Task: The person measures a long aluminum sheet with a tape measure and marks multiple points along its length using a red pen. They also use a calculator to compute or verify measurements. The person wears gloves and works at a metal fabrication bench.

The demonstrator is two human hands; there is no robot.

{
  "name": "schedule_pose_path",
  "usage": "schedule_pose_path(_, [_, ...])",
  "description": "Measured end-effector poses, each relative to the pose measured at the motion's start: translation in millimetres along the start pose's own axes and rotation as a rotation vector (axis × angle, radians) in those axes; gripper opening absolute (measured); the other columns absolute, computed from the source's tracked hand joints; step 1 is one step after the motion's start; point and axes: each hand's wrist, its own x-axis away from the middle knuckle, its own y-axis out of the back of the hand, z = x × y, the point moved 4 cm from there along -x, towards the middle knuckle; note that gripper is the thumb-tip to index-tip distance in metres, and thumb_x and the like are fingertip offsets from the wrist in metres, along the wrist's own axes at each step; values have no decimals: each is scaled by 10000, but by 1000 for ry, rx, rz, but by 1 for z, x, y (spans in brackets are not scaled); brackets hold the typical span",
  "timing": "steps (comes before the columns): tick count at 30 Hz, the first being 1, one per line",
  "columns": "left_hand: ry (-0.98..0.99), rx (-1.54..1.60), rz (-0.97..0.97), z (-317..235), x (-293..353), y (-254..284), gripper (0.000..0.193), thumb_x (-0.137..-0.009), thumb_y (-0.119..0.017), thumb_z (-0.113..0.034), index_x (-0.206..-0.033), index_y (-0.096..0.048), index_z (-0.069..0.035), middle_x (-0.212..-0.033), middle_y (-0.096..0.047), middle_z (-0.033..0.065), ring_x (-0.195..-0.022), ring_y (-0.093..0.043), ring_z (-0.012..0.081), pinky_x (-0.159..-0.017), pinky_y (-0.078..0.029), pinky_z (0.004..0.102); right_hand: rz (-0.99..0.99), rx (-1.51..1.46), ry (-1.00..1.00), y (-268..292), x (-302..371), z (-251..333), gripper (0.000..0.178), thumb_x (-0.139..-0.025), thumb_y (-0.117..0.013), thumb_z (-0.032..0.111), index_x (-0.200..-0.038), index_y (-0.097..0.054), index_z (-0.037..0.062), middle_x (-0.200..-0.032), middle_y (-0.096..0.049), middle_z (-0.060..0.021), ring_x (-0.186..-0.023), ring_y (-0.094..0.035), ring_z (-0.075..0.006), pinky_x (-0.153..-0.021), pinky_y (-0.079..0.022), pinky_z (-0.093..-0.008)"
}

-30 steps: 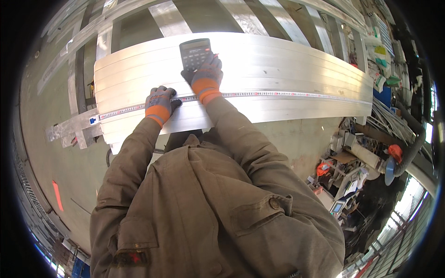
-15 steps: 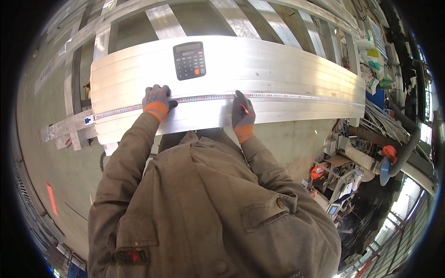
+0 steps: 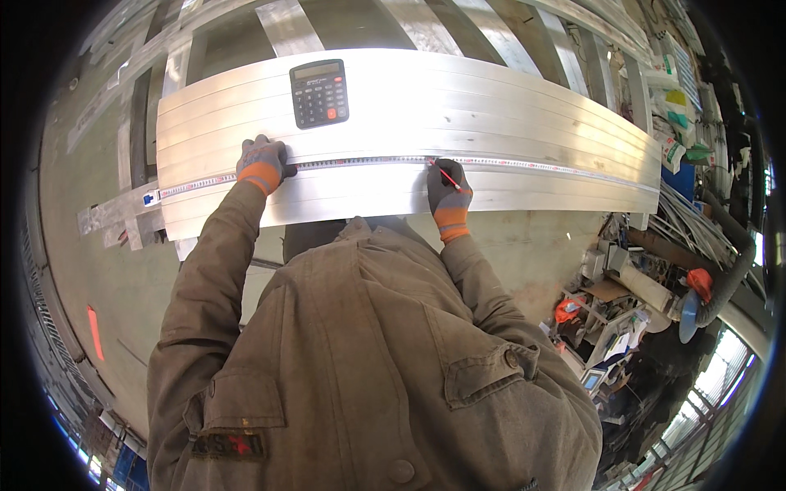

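Observation:
Side-by-side silvery metal bars (image 3: 524, 114) form a wide, flat surface in front of me. A tape measure (image 3: 524, 166) is stretched lengthwise along it, with its blue-and-white end (image 3: 152, 198) at the left edge. My left hand (image 3: 262, 160), in a grey and orange glove, presses on the tape with its fingers curled and thumb along the blade. In my gloved right hand (image 3: 450, 188), a thin red pencil or pen (image 3: 446, 177) is pinched, its tip at the tape. A black calculator (image 3: 319, 94) with one orange key lies on the bars above my left hand.
Metal rails (image 3: 426, 29) of a frame run beneath and behind the bars. To the right are bundled thin rods (image 3: 684, 221), a cluttered cart (image 3: 602, 335) and a grey hose (image 3: 733, 278). A red strip (image 3: 96, 333) marks the floor at left.
My right hand has shifted slightly to the right along the tape, and the red pencil or pen now shows plainly with its tip at the tape. My left hand stays on the tape.

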Motion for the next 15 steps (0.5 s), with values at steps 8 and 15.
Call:
schedule_pose_path(8, [61,-37,59,-5,-1,5,358,-842,-1006,-431,-1107,-884,-222,-1335,-702,90,-1325,-594,400,-1122,-586,474,83,42,190,-2,-8,4,42,-999,-807,120,-1007,-787,84,-767,-725,-91,-689,-686,-197,-692,-575,-349])
schedule_pose_path(15, [77,-34,88,-5,0,9,362,-846,-999,-447,-1110,-884,-228,-1342,-699,78,-1338,-589,387,-1140,-581,470,115,38,205,0,-9,6,50,-994,-811,126,-999,-787,82,-793,-740,-115,-707,-712,-232,-702,-583,-365])
